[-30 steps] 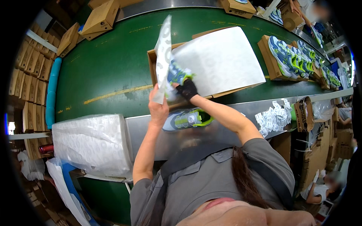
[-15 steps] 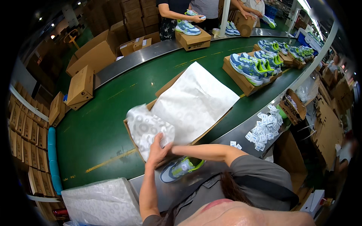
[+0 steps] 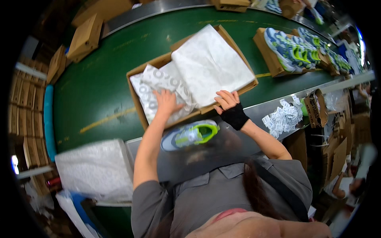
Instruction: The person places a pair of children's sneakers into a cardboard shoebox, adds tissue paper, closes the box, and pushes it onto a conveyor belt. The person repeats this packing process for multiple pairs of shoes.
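Note:
An open brown shoebox (image 3: 137, 108) sits on the green conveyor, lined with white tissue paper (image 3: 214, 65). At its left end lies crumpled, ring-patterned tissue paper (image 3: 168, 81), a flap of it raised. My left hand (image 3: 167, 102) presses on that patterned paper with spread fingers. My right hand (image 3: 230, 106), in a black fingerless glove, is at the box's near right edge, fingers apart and holding nothing. Between the box and my body, one grey-blue sneaker (image 3: 190, 135) with a lime-green collar rests on the metal ledge. What lies under the paper is hidden.
Sneakers on shoeboxes (image 3: 272, 55) stand at the right of the belt. Small white packets (image 3: 282, 117) are heaped on the ledge. A wrapped stack of patterned paper (image 3: 95, 168) lies at the near left. Closed shoeboxes (image 3: 84, 38) stand at the far left.
My right hand has left its place beside the left hand and moved right, to the box's near edge. The patterned paper is spread further inside the box. The view has tilted down.

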`<state>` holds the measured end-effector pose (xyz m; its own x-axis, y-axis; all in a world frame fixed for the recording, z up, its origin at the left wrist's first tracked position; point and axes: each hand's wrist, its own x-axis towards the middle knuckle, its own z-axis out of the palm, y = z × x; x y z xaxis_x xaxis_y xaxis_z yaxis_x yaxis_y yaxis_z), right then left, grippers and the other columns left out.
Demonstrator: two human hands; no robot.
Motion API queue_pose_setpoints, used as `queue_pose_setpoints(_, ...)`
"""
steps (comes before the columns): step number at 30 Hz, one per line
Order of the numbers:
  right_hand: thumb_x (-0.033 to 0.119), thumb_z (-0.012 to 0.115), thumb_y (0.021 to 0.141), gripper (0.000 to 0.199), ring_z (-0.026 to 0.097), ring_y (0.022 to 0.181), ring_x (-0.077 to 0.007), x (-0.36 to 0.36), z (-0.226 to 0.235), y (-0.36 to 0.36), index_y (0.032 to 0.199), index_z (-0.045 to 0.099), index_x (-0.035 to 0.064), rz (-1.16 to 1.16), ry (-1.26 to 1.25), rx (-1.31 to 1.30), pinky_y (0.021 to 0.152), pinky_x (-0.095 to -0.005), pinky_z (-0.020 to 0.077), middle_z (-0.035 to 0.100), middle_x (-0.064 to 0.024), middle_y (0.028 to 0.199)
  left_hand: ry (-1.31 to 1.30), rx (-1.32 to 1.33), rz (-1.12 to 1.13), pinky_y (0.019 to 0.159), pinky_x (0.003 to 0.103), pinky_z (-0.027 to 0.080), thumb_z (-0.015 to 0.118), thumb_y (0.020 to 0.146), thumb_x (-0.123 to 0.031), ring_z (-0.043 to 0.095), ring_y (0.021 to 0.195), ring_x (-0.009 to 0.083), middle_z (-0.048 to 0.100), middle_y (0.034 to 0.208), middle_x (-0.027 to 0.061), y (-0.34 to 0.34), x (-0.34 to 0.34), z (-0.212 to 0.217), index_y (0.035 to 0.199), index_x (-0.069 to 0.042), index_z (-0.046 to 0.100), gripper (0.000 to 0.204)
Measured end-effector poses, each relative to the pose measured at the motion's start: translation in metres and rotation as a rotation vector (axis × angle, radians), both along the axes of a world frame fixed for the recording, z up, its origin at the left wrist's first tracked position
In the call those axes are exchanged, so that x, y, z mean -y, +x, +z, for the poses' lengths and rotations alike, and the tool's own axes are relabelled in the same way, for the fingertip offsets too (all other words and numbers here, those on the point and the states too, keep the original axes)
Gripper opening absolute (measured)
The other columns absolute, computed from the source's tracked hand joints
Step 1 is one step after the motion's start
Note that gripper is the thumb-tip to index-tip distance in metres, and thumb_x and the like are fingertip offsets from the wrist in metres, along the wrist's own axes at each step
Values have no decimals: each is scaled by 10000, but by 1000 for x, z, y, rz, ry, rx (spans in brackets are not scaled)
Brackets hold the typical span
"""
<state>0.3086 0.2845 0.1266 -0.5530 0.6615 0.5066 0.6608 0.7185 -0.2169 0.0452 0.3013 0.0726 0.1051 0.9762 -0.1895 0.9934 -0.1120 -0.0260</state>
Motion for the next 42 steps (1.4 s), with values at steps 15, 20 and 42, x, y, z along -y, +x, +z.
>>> queue_pose_setpoints(15, 114, 541, 601, 45, 499, 882, -282, 60, 11, -43, 597, 525, 72, 573, -151, 86, 769, -420, 379, 518, -76, 710, 49, 858, -67, 942, 373, 328, 773, 573, -372, 467, 1072, 323, 477, 1174, 178, 6, 160, 58, 1198, -3, 427, 804)
queue_pose_setpoints(20, 110, 656, 553, 274, 508, 936, -271, 65, 93, -74, 806, 565, 61, 619, 13, -64, 740, -422, 381, 554, -98, 924, 175, 1132, 275, 802, 349, 433, 807, 530, -192, 567, 897, 262, 602, 959, 121, -9, 177, 100, 1059, -38, 536, 614)
queue_pose_setpoints(42, 305, 662, 759, 489, 533, 902, -119, 68, -35, -28, 1165, 494, 91, -80, -1377, -827, 711, -264, 448, 548, -35, 1069, -225, 1749, 1081, 782, 496, 455, 499, 848, -446, 529, 988, 308, 491, 1133, 195, -35, 2, -49, 1175, 94, 392, 640)
